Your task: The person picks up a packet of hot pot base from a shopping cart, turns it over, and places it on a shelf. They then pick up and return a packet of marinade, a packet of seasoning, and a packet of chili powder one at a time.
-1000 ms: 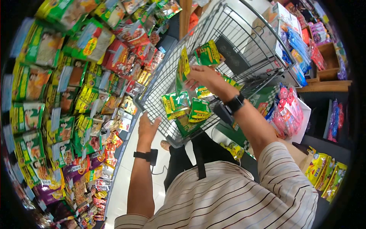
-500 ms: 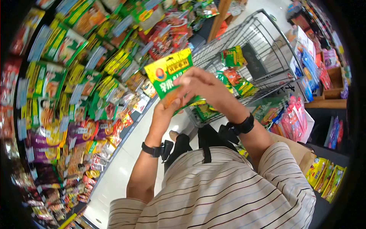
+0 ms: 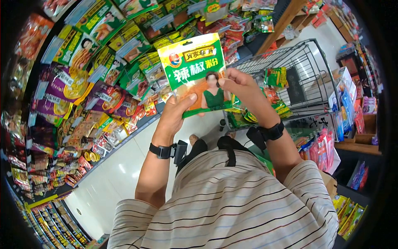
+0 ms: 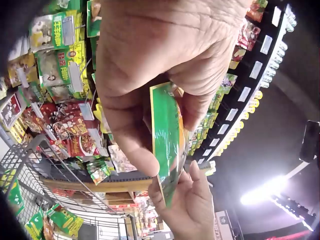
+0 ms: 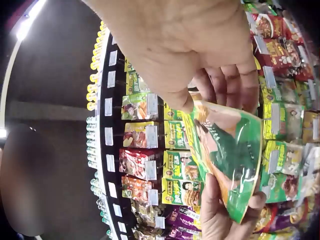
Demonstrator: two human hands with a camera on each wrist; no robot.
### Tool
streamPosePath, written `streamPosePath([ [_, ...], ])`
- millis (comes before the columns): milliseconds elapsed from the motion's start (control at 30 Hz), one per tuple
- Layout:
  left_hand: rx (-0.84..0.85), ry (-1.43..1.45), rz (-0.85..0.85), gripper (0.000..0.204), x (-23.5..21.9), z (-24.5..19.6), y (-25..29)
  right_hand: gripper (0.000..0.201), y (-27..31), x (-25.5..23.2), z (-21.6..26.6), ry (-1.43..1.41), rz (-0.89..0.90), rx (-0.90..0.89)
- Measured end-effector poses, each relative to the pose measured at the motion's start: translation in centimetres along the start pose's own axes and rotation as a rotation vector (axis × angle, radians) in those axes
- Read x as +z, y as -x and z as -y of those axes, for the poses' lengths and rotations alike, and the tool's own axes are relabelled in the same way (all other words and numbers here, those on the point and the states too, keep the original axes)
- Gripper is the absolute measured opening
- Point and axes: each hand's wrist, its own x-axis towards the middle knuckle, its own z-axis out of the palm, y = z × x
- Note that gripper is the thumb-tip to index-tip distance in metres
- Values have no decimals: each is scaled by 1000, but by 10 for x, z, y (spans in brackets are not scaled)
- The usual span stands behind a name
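Observation:
A green and yellow packet with an orange lower part is held up flat between both hands. My left hand pinches its lower left corner, the thumb lying on the front. On the other side my right hand grips the right edge, thumb in front. The left wrist view shows the packet nearly edge-on, with the left hand above and the right hand below. In the right wrist view the packet hangs from the right hand; the left hand holds its other end.
A wire shopping cart containing several packets stands beyond the right hand. Hanging packets fill the shelves to the left and ahead. Pink bags and wooden shelving are at the right. White floor shows below.
The right hand has brought the packet from over the cart to the left hand, which now grips it too. The packet faces the head camera, and the view has swung left.

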Motion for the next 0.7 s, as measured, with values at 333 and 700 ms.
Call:
streamPosePath([
  [333, 53, -47, -92, 42, -21, -11, 37, 26, -5, 40, 6, -12, 11, -12],
  [700, 39, -74, -245, 38, -48, -7, 47, 24, -31, 55, 1, -58, 136, 79],
])
